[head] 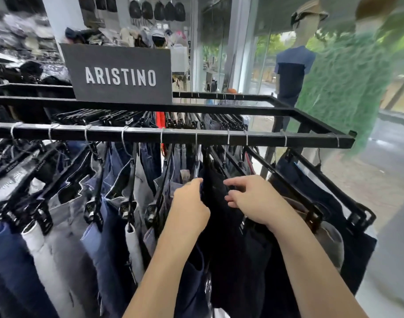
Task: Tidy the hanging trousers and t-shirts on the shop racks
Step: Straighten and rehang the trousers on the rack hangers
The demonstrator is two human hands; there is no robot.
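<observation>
Here | black rack | dark trousers | shop: mannequin at window

Grey ARISTINO sign – behind, hatted mannequin, caps on shelf

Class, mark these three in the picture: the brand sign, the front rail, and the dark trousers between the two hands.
sign (120, 75): head view, on its white lettering.
rail (178, 136): head view, on the bar's face between two hooks.
trousers (219, 214): head view, on the dark cloth below the hanger.
</observation>
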